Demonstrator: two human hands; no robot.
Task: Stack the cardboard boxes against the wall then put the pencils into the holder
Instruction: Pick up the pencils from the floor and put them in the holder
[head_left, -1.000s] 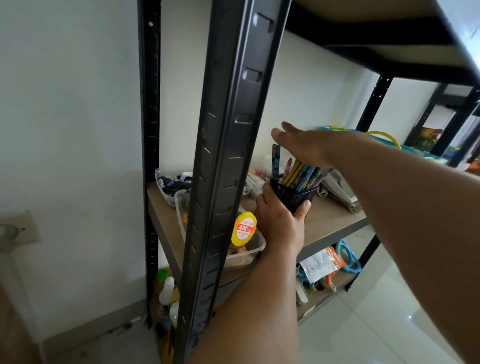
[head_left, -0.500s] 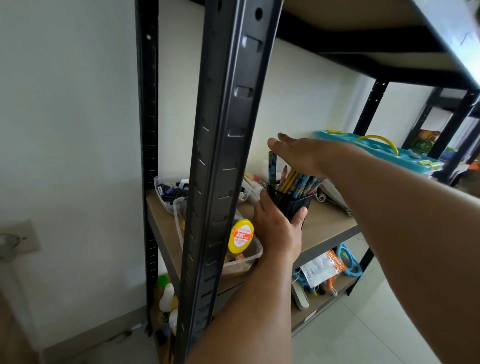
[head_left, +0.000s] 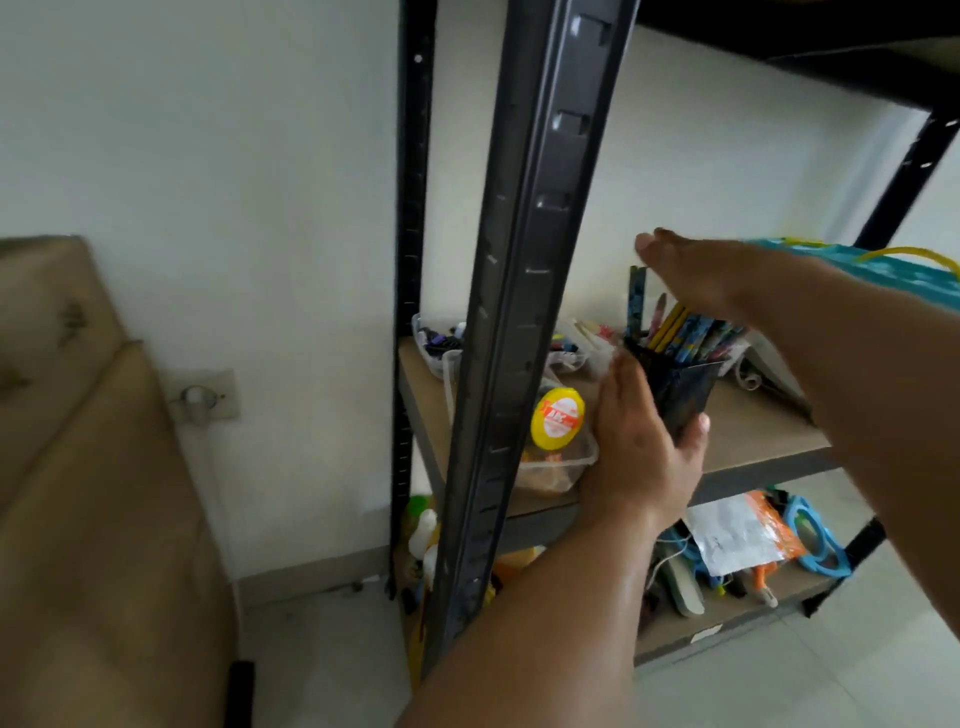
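A black pencil holder (head_left: 683, 397) stands on the wooden shelf board (head_left: 753, 431) of a metal rack. Several pencils (head_left: 685, 332) stick out of it, leaning right. My left hand (head_left: 641, 452) grips the holder from the left and front, thumb on its right side. Just above the pencil tops my right hand (head_left: 691, 275) lies flat, palm down, fingers straight; I cannot tell whether it touches them. Blurred brown cardboard boxes (head_left: 88, 467) stand against the wall at the left edge.
A dark metal upright (head_left: 524, 312) of the rack rises close in front of me, left of my hands. A clear tub with a yellow lid (head_left: 558, 418) sits beside the holder. A teal case (head_left: 883, 265) lies behind my right arm. The lower shelf (head_left: 748, 618) holds clutter.
My view has swung left, bringing the cardboard boxes into sight. Both hands stay at the holder, the left still gripping it and the right still flat over the pencils.
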